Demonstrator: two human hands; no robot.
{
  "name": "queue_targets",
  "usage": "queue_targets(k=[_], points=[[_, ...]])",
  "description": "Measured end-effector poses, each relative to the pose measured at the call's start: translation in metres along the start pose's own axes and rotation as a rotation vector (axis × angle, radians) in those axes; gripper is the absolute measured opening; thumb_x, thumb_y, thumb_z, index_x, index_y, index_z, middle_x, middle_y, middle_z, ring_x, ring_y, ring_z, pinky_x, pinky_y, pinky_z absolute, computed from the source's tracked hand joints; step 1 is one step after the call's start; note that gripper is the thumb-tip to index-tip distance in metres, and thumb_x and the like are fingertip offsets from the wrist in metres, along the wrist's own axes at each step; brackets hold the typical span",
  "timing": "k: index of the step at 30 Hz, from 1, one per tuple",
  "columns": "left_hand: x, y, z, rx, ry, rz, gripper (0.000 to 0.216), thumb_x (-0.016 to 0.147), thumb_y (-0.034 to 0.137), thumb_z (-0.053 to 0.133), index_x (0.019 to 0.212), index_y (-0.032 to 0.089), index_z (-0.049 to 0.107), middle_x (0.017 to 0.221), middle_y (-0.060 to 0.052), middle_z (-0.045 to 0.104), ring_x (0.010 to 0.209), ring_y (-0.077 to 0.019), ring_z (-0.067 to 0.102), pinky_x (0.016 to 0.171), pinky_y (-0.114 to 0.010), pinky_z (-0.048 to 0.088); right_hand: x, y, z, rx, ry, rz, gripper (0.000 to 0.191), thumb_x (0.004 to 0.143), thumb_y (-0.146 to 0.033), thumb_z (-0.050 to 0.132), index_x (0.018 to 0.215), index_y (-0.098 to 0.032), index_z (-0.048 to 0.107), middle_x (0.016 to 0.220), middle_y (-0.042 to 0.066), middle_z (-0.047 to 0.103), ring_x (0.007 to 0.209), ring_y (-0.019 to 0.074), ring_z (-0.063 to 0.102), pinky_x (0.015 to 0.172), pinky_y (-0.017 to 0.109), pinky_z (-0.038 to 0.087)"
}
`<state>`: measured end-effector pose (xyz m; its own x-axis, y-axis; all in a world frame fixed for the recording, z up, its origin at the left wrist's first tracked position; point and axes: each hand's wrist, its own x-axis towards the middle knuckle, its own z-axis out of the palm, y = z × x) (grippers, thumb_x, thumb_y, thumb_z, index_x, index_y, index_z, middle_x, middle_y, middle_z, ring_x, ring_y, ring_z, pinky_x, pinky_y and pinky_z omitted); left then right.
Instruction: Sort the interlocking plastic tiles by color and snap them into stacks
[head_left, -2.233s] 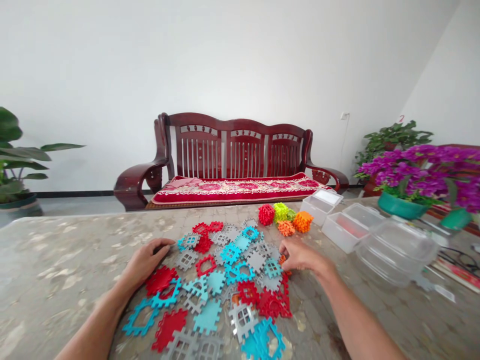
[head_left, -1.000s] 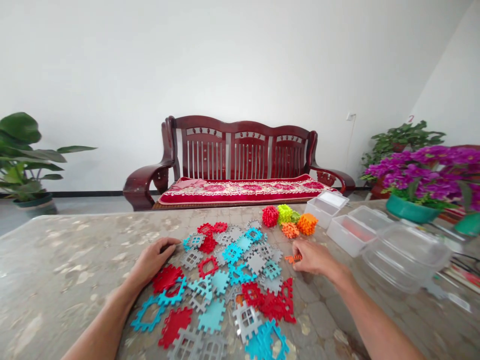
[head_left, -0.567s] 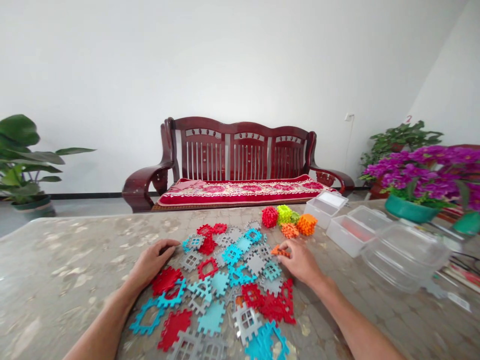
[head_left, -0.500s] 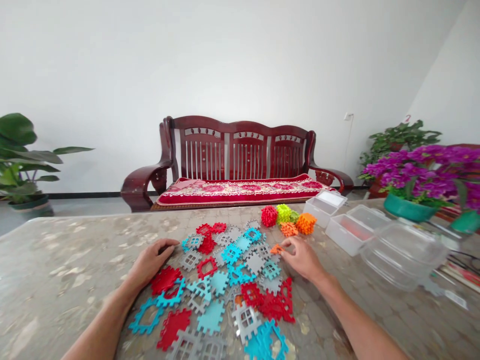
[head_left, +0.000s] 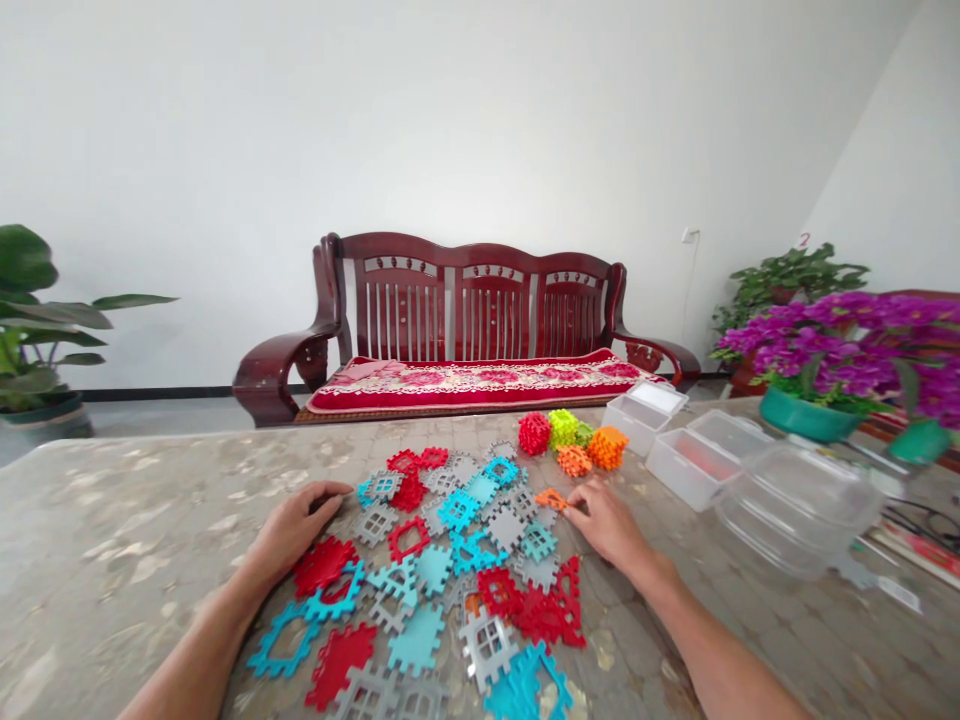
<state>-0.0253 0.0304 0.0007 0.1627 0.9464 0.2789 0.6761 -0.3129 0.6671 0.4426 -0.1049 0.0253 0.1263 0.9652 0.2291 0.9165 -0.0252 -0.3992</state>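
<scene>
While your right hand point(head_left: 611, 520) pinches a small orange piece point(head_left: 553, 497) at the far right edge of the pile, your left hand point(head_left: 289, 530) lies flat on the near-left pieces.

Your fingers cover part of the orange piece, so its full outline is hard to make out; it looks thin and notched, and sits just short of the built cubes point(head_left: 574, 440). Flat red, blue and grey tiles point(head_left: 450, 560) overlap, with the nearest ones cut off by the frame. You have bare counter point(head_left: 127, 540) on the left; clear boxes point(head_left: 701, 465) crowd the right.
</scene>
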Motion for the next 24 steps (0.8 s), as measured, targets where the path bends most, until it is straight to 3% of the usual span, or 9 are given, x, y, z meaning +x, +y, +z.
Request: queue_targets(k=[8,18,24], points=[[0.0,0.003,-0.001,0.006,-0.003,-0.008,0.044,0.074,0.058,0.055,0.091,0.022,0.074,0.094,-0.006,0.077,0.088,-0.0254,0.069,0.086,-0.037,0.054,0.022,0.008,-0.028,-0.027,0.326,0.098,0.015,0.087,-0.032,0.057,0.086,-0.021,0.067,0.095,0.007,0.066,0.087,0.0212,0.061,0.078,0.031,0.044],[0.0,0.003,-0.001,-0.004,0.003,-0.017,0.048,0.072,0.064,0.055,0.09,0.023,0.074,0.093,-0.006,0.077,0.087,-0.0258,0.069,0.086,-0.037,0.054,0.045,0.025,-0.031,-0.185,0.28,0.241,0.017,0.086,-0.035,0.06,0.086,-0.024,0.073,0.096,0.007,0.069,0.09,0.0219,0.063,0.074,0.03,0.043],[-0.002,0.003,0.0,0.009,-0.001,-0.011,0.042,0.076,0.056,0.053,0.093,0.023,0.074,0.095,-0.005,0.076,0.091,-0.025,0.068,0.088,-0.037,0.052,0.037,0.018,-0.029,-0.113,0.327,0.171,0.024,0.089,-0.038,0.054,0.089,-0.023,0.072,0.099,0.009,0.067,0.089,0.0226,0.062,0.078,0.033,0.044]])
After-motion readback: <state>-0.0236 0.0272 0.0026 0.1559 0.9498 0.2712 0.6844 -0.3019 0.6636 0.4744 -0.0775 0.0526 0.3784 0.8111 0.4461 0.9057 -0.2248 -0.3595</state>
